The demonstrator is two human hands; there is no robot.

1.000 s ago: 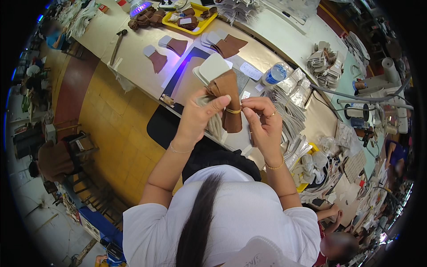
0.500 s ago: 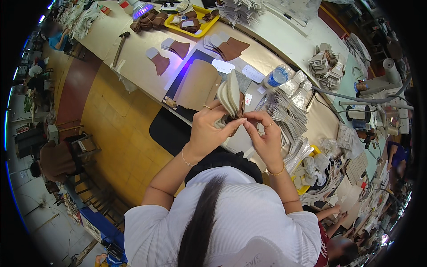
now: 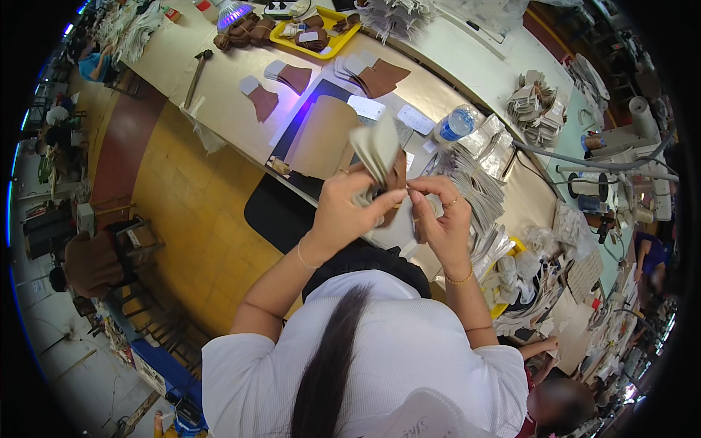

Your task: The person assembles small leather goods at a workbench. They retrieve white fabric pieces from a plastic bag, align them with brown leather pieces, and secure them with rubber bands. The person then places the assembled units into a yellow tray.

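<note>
Above the table's near edge, my left hand (image 3: 342, 209) is closed around a stack of cut leather pieces (image 3: 377, 148), off-white at the top and brown lower down. The stack's upper ends fan out and are smeared by motion. My right hand (image 3: 442, 223) has thumb and forefinger pinched together at the stack's right side, close to the left fingertips. What lies in that pinch is too small to make out. On the table beyond lie small groups of brown pieces with pale ends (image 3: 259, 99), (image 3: 294, 78), (image 3: 380, 77).
A curved tan board (image 3: 323, 139) lies left of the stack. White labels (image 3: 366, 107) and a blue-topped bottle (image 3: 456, 124) stand beyond. Grey-white strips (image 3: 478, 186) are heaped at right. Farther back are a hammer (image 3: 196, 80), a yellow tray (image 3: 332, 51) and a lit lamp (image 3: 234, 14).
My right hand has shifted slightly right and down, away from the left fingertips. The stack's upper ends have spread leftward and blurred, and more brown shows below the hands.
</note>
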